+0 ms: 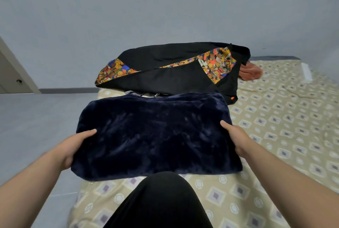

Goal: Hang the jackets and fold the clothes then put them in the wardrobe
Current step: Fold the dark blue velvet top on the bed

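Currently on hand, near centre: one folded navy fleece garment (156, 136), plush, a thick rectangle lying flat on the patterned bedsheet (275, 117).

Left hand (73, 147): grips the garment's near-left edge. My thumb lies on top of the pile and my fingers go under the fabric, out of sight.

Right hand (236, 139): grips the right edge the same way, thumb on top pointing far, fingers hidden underneath. Whether the bundle is lifted off the sheet or resting on it, I cannot tell.

Just beyond, touching the navy garment's far edge: one black garment with colourful printed panels (174, 73), spread loosely over a mound of other items against the far wall (165, 7).

To the right of that, partly tucked behind it: one orange cloth (251, 73), crumpled.

Far right, at the sheet's edge: one small white object (307, 72), too blurred to identify.

Near, bottom centre: my knee in black fabric (161, 202), resting on the sheet just short of the navy garment.

Left: grey floor (36, 117), and part of a door (11, 73) at the far left edge.
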The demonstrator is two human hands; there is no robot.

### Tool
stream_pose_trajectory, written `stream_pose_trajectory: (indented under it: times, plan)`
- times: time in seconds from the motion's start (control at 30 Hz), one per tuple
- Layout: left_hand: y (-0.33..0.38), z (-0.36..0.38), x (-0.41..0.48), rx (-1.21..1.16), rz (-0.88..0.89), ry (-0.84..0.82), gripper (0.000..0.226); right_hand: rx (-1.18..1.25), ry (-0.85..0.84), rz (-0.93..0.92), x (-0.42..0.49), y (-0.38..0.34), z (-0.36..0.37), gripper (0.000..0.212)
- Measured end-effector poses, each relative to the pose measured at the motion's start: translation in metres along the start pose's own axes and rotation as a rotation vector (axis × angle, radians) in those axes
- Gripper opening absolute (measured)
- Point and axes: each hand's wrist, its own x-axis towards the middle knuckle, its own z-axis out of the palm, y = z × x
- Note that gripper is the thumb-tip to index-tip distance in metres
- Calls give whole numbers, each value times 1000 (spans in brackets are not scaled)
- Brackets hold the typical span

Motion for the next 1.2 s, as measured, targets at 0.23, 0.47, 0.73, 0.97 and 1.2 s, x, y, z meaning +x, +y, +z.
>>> stream_pose_trajectory:
  times: [0.23, 0.47, 0.73, 0.97, 1.2]
  plan:
    - [28, -2, 54, -142, -41, 24, 43, 182, -103, 165, 54, -16, -5, 42]
    - [69, -4, 92, -270, -46, 55, 35, 119, -130, 226, 98, -55, 4, 47]
    - [93, -5, 90, -143, -124, 0, 32, 77, -62, 196, 109, -78, 12, 27]
    - [151, -2, 44, 81, 122, 99, 14, -162, 69, -161, 78, -133, -9, 26]
    - [220, 0, -30, -28, 688, 367, 37, -27, 199, -597, 10, -207, -38, 39]
